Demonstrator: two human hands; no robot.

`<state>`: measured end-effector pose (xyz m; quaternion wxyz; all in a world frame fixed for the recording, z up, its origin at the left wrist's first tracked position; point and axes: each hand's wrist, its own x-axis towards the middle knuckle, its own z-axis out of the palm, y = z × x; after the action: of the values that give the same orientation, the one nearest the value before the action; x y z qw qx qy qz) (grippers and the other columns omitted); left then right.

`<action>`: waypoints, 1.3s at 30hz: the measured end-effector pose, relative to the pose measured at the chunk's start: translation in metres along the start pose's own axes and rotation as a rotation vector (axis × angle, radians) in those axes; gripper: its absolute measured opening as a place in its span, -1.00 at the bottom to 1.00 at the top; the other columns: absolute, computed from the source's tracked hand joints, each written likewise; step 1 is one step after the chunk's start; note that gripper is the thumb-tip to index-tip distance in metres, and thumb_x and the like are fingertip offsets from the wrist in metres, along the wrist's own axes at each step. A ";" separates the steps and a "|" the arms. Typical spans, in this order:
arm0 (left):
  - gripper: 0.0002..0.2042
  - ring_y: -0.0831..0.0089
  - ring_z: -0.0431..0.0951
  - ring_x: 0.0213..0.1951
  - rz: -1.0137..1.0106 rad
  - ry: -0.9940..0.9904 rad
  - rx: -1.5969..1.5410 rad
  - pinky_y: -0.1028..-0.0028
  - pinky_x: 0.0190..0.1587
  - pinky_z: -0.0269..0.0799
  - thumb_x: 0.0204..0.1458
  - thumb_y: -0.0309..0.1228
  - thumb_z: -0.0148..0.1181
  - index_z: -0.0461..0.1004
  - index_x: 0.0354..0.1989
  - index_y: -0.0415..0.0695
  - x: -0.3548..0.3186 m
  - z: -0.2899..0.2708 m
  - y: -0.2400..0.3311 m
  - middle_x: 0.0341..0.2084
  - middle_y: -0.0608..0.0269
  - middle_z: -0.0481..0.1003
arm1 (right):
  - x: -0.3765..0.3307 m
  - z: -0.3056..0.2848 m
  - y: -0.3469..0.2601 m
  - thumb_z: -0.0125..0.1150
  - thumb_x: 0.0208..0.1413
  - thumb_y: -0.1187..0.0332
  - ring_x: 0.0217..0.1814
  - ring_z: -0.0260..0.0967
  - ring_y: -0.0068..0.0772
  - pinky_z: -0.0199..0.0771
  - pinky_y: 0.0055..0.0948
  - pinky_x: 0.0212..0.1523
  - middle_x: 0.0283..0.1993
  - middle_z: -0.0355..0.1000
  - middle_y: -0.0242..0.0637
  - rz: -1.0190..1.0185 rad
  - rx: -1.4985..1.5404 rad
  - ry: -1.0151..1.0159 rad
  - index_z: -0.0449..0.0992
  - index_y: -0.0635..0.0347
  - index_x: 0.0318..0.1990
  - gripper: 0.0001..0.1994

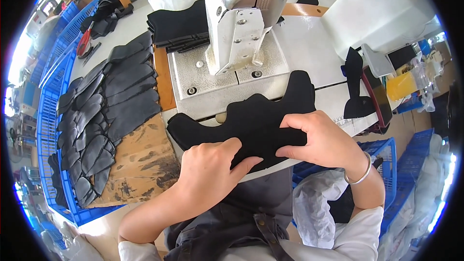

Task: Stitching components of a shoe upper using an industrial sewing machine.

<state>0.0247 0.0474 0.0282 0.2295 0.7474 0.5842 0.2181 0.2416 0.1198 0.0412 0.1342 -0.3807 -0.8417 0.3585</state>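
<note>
A wide black fabric piece (256,121) with curved, lobed edges lies over the front edge of the sewing machine's bed, in front of me. Its right end looks thick, though I cannot tell whether several layers are stacked. My left hand (208,166) grips the near left edge, thumb pointing right across it and fingers bent. On the right side, my right hand (321,137) pinches the same piece between thumb and fingers. The metal sewing machine (237,34) stands just beyond the fabric, and its needle area is hidden from this angle.
Overlapping black cut pieces (128,82) cover a worn brown board (140,164) at left, beside a blue crate (50,116). A folded black stack (179,26) sits left of the machine. Red-handled scissors (84,43) lie farther back. At right are a narrow black piece (354,82) and a white bag (316,203).
</note>
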 end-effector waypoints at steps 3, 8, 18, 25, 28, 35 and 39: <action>-0.52 0.00 0.23 -0.74 0.007 0.001 -0.001 0.28 -0.67 0.16 -0.09 -0.15 0.37 0.21 -0.71 -0.20 0.000 0.001 0.000 -0.85 0.06 0.22 | -0.001 0.000 0.000 0.43 -0.19 0.30 -0.55 0.33 -0.02 0.28 -0.36 -0.53 -0.55 0.36 -0.05 0.004 -0.002 -0.001 0.45 0.31 -0.33 -0.67; -0.52 0.01 0.25 -0.74 0.010 0.008 0.017 0.28 -0.67 0.17 -0.08 -0.15 0.36 0.21 -0.70 -0.19 -0.001 0.002 -0.001 -0.85 0.07 0.23 | 0.002 -0.001 -0.003 0.43 -0.19 0.30 -0.53 0.35 -0.02 0.30 -0.36 -0.52 -0.54 0.37 -0.06 0.052 0.006 -0.034 0.46 0.30 -0.33 -0.67; -0.64 0.16 0.43 -0.71 0.024 -0.077 0.057 0.34 -0.65 0.29 -0.04 -0.20 0.30 0.32 -0.63 -0.18 0.002 -0.013 -0.007 -0.81 0.14 0.37 | 0.008 0.002 -0.014 0.50 -0.31 0.17 -0.51 0.38 0.05 0.32 -0.27 -0.47 -0.60 0.37 0.00 0.061 -0.231 -0.034 0.49 0.35 -0.36 -0.55; -0.72 0.21 0.43 -0.70 -0.013 -0.225 -0.082 0.38 -0.61 0.25 -0.04 -0.26 0.31 0.41 -0.58 -0.18 0.005 -0.027 -0.017 -0.78 0.17 0.41 | 0.016 -0.006 -0.028 0.48 -0.30 0.14 -0.44 0.45 0.05 0.44 -0.20 -0.35 -0.60 0.43 -0.02 0.192 -0.290 -0.152 0.53 0.35 -0.32 -0.54; -0.72 0.22 0.43 -0.69 -0.008 -0.215 -0.079 0.37 -0.60 0.25 -0.04 -0.26 0.30 0.42 -0.58 -0.17 0.002 -0.027 -0.018 -0.78 0.19 0.41 | 0.017 -0.007 -0.031 0.48 -0.30 0.14 -0.44 0.45 0.05 0.42 -0.21 -0.37 -0.61 0.42 -0.01 0.252 -0.268 -0.183 0.53 0.35 -0.32 -0.54; -0.71 0.22 0.43 -0.66 -0.008 -0.221 -0.071 0.35 -0.58 0.26 -0.03 -0.22 0.31 0.40 -0.54 -0.17 -0.001 -0.027 -0.020 -0.75 0.21 0.40 | 0.019 -0.004 -0.031 0.48 -0.30 0.13 -0.44 0.44 0.05 0.42 -0.21 -0.37 -0.60 0.42 -0.01 0.231 -0.273 -0.175 0.52 0.34 -0.34 -0.54; -0.71 0.24 0.45 -0.51 0.033 -0.065 0.284 0.35 -0.47 0.29 -0.14 -0.24 0.35 0.39 -0.47 -0.16 -0.016 -0.027 0.000 -0.60 0.22 0.39 | 0.016 -0.006 -0.028 0.47 -0.27 0.13 -0.42 0.45 0.06 0.42 -0.18 -0.34 -0.54 0.44 0.00 0.181 -0.286 -0.148 0.52 0.31 -0.34 -0.56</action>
<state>0.0046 0.0348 0.0489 0.1367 0.7884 0.5891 0.1125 0.2186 0.1217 0.0642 -0.0164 -0.4428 -0.8539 0.2730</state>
